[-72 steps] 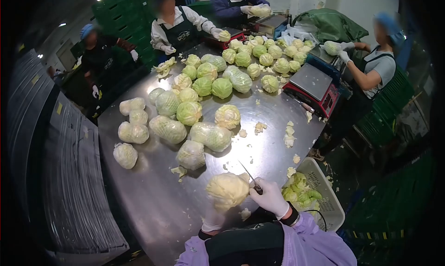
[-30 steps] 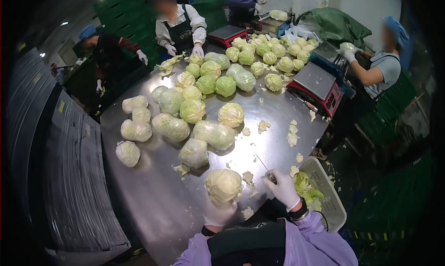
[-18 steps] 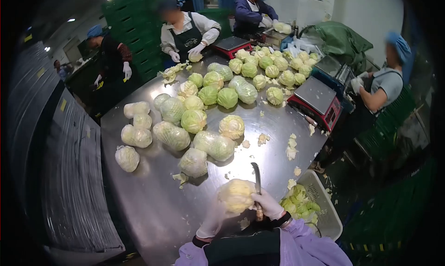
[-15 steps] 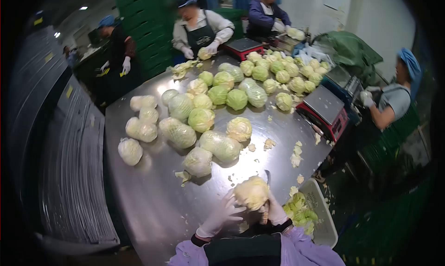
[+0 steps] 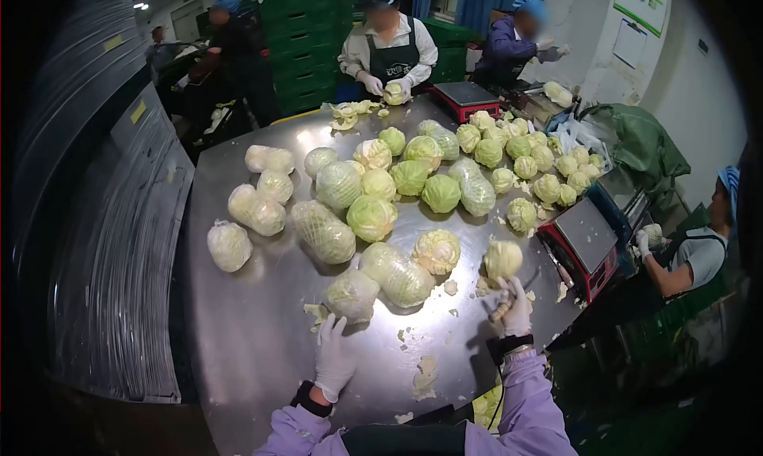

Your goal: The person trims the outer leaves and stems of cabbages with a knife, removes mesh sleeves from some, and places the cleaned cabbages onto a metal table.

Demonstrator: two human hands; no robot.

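Observation:
My left hand (image 5: 335, 362), in a white glove, is open over the steel table, its fingertips right at a plastic-wrapped cabbage (image 5: 351, 295). At the right, my gloved right hand (image 5: 517, 313) is closed around the wooden handle of a knife (image 5: 501, 308); its blade is hidden in this view. Just beyond those fingers, a pale trimmed cabbage (image 5: 503, 259) overlaps the fingertips. Another trimmed cabbage (image 5: 436, 252) sits between my hands, farther up the table, beside a wrapped pair (image 5: 396, 274).
Several wrapped and bare cabbages cover the middle of the steel table (image 5: 262, 337). Leaf scraps (image 5: 425, 376) lie near me. A red scale (image 5: 582, 245) stands at the right edge, another (image 5: 467, 100) at the back. Co-workers stand around; stacked grey sheets (image 5: 119, 241) rise at left.
My right hand has carried the cabbage and knife forward and right, away from my body. My left hand has let go of the cabbage and moved left toward the wrapped ones. The view has shifted.

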